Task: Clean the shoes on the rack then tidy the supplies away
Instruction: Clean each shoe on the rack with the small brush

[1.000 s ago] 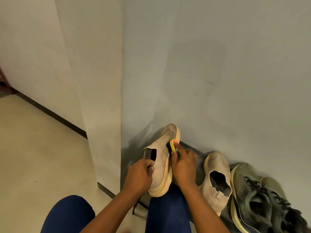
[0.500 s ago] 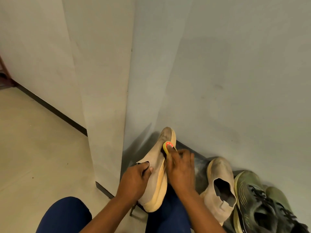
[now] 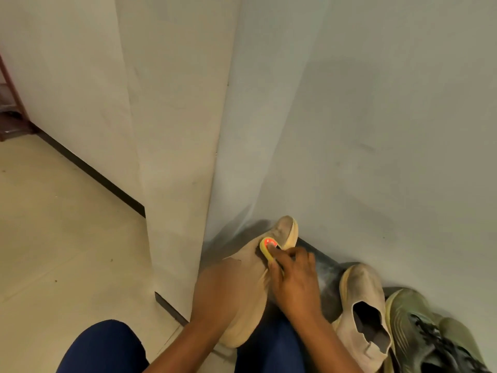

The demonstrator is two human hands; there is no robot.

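A beige slip-on shoe (image 3: pixel 279 232) with a yellowish sole is held up above my knees, toe pointing at the wall. My left hand (image 3: pixel 220 292) grips it around the heel and collar. My right hand (image 3: pixel 293 281) holds a small yellow brush (image 3: pixel 266 247) with a red-orange top against the shoe's upper near the toe. Its bristles are hidden against the shoe. The matching beige shoe (image 3: pixel 360 297) lies on the dark rack (image 3: pixel 322 262) by the wall.
A pair of olive-green lace-up trainers (image 3: pixel 419 332) sits at the far right of the rack. A white pillar corner (image 3: pixel 172 184) stands to the left, with tiled floor (image 3: pixel 53 238) beyond. My blue-clad knees (image 3: pixel 102 348) fill the bottom edge.
The held shoe has tilted so its upper faces me more. My right hand and the brush have slid along it towards the toe.
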